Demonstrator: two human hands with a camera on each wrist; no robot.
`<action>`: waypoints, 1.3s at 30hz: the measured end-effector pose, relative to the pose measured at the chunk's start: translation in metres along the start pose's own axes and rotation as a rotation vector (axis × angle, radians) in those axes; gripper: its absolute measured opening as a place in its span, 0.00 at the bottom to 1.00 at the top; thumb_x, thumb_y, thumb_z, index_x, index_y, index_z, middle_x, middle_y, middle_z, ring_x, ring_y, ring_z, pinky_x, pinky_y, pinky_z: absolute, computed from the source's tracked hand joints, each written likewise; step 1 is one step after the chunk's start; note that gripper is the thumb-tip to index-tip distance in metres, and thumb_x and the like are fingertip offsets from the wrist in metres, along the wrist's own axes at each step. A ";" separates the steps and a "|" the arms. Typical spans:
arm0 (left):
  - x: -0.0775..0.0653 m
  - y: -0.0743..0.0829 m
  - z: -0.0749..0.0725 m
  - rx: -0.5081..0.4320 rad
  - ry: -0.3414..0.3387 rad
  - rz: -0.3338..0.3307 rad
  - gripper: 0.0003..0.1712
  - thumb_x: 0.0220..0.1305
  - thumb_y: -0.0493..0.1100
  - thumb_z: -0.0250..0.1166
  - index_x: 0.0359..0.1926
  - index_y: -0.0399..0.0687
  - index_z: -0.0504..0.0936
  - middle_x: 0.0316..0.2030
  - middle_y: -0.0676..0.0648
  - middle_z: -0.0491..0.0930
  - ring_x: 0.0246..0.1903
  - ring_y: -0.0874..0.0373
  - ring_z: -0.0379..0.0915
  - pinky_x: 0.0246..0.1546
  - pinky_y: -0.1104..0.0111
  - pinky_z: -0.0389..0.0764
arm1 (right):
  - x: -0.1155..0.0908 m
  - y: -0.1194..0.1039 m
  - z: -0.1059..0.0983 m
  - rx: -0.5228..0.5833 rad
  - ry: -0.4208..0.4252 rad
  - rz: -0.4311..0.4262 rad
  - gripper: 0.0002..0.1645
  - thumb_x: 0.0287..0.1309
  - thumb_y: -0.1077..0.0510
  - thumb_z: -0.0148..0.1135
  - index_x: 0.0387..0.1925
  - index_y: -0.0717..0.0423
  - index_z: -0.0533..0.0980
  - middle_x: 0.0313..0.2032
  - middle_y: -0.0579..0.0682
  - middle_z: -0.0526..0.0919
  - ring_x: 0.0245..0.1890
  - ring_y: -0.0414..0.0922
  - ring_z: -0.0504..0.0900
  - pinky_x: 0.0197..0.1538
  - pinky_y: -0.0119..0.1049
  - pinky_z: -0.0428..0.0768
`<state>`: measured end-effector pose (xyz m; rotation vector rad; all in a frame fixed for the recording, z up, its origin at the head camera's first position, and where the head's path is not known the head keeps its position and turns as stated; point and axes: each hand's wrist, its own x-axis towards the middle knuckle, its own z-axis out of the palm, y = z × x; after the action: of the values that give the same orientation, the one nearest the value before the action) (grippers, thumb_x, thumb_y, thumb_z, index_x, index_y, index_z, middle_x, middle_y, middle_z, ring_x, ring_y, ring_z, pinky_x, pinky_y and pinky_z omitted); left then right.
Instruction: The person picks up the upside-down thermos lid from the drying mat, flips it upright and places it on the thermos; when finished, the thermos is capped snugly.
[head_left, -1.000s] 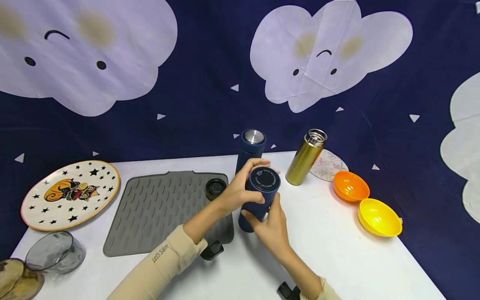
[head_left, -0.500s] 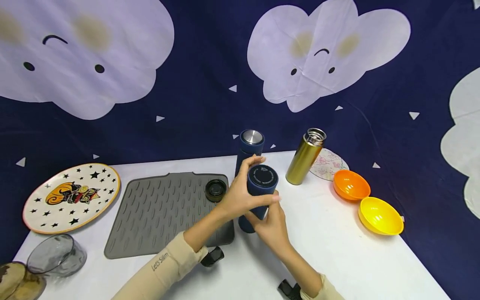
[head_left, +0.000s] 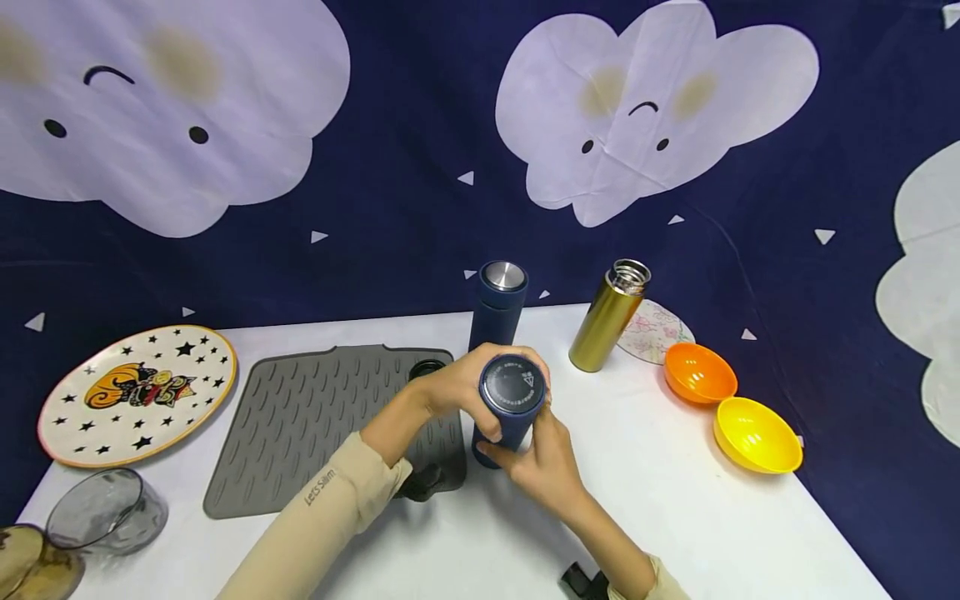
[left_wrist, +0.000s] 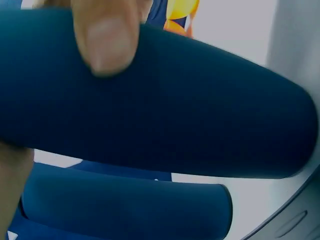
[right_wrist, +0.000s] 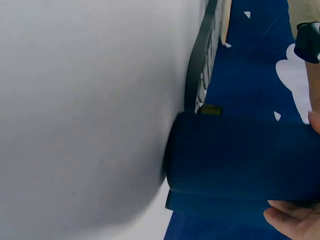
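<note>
A navy thermos flask (head_left: 510, 429) stands upright on the table, its black disc end with a ring of printing facing up. My left hand (head_left: 468, 392) grips its upper part, fingers curled round the far side. In the left wrist view a thumb (left_wrist: 107, 47) presses on the smooth navy side. My right hand (head_left: 547, 467) holds the flask lower down, with its thumb across the near side. In the right wrist view some fingers (right_wrist: 295, 220) lie against the flask. Just behind stands a second navy flask (head_left: 495, 321) with a silver top.
A grey drying mat (head_left: 322, 433) lies left, with a black round lid (head_left: 426, 367) partly hidden on it. A gold flask (head_left: 603, 325) without a cap stands back right, near an orange bowl (head_left: 700, 373) and a yellow bowl (head_left: 757, 435). Further left are a patterned plate (head_left: 138, 396) and a glass (head_left: 108, 512).
The held flask's printed end has turned clockwise and shifted slightly left and nearer. My left hand swung its thumb out to the right, then came back round the flask. The right hand stays low on it.
</note>
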<state>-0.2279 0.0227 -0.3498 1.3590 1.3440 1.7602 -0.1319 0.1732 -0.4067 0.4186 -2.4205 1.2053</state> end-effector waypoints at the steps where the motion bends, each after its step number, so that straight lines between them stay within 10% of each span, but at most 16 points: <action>1: 0.000 0.000 -0.003 -0.020 -0.049 0.002 0.39 0.27 0.31 0.68 0.48 0.22 0.70 0.43 0.49 0.80 0.46 0.53 0.76 0.57 0.61 0.74 | -0.001 0.000 0.000 -0.009 -0.006 -0.010 0.50 0.35 0.61 0.82 0.62 0.58 0.65 0.52 0.57 0.83 0.54 0.54 0.82 0.55 0.53 0.80; 7: -0.003 -0.002 -0.004 -0.021 -0.038 -0.014 0.40 0.32 0.31 0.71 0.52 0.22 0.70 0.48 0.44 0.79 0.49 0.52 0.76 0.59 0.60 0.74 | 0.000 0.002 -0.001 0.080 -0.068 0.017 0.47 0.38 0.61 0.81 0.61 0.57 0.66 0.52 0.53 0.83 0.53 0.51 0.83 0.55 0.49 0.81; 13: -0.025 -0.001 0.009 0.144 0.417 -0.111 0.41 0.51 0.31 0.75 0.66 0.41 0.69 0.62 0.40 0.75 0.64 0.52 0.70 0.69 0.63 0.66 | 0.017 0.014 -0.009 0.167 -0.030 0.112 0.51 0.41 0.66 0.79 0.66 0.57 0.62 0.56 0.58 0.81 0.53 0.54 0.82 0.56 0.51 0.80; 18: -0.060 -0.012 -0.004 0.321 0.673 -0.116 0.35 0.56 0.30 0.72 0.65 0.37 0.71 0.65 0.36 0.72 0.68 0.45 0.65 0.71 0.64 0.63 | 0.052 0.033 -0.023 0.121 0.099 0.233 0.49 0.42 0.65 0.79 0.64 0.61 0.62 0.56 0.63 0.79 0.55 0.59 0.80 0.61 0.53 0.76; 24: -0.096 -0.030 -0.021 0.520 0.946 -0.388 0.39 0.56 0.34 0.72 0.68 0.38 0.68 0.68 0.35 0.67 0.70 0.40 0.60 0.71 0.52 0.63 | 0.095 0.064 -0.029 0.044 0.182 0.350 0.50 0.45 0.58 0.78 0.65 0.60 0.58 0.56 0.63 0.76 0.58 0.60 0.76 0.64 0.54 0.70; 30: -0.103 -0.041 -0.026 0.654 0.925 -0.616 0.46 0.54 0.39 0.74 0.71 0.39 0.63 0.70 0.32 0.64 0.69 0.33 0.59 0.65 0.41 0.66 | 0.111 0.081 -0.024 0.009 0.158 0.427 0.52 0.48 0.56 0.77 0.68 0.61 0.56 0.58 0.65 0.75 0.59 0.61 0.75 0.65 0.54 0.70; 39: -0.091 -0.062 -0.038 0.787 0.824 -0.661 0.54 0.46 0.38 0.79 0.71 0.32 0.61 0.68 0.29 0.64 0.68 0.29 0.59 0.65 0.39 0.65 | 0.111 0.077 -0.026 -0.014 0.097 0.435 0.57 0.50 0.52 0.76 0.71 0.63 0.52 0.62 0.68 0.71 0.64 0.63 0.71 0.68 0.56 0.67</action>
<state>-0.2406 -0.0468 -0.4418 0.2880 2.7315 1.3635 -0.2572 0.2297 -0.3925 -0.1815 -2.5070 1.3403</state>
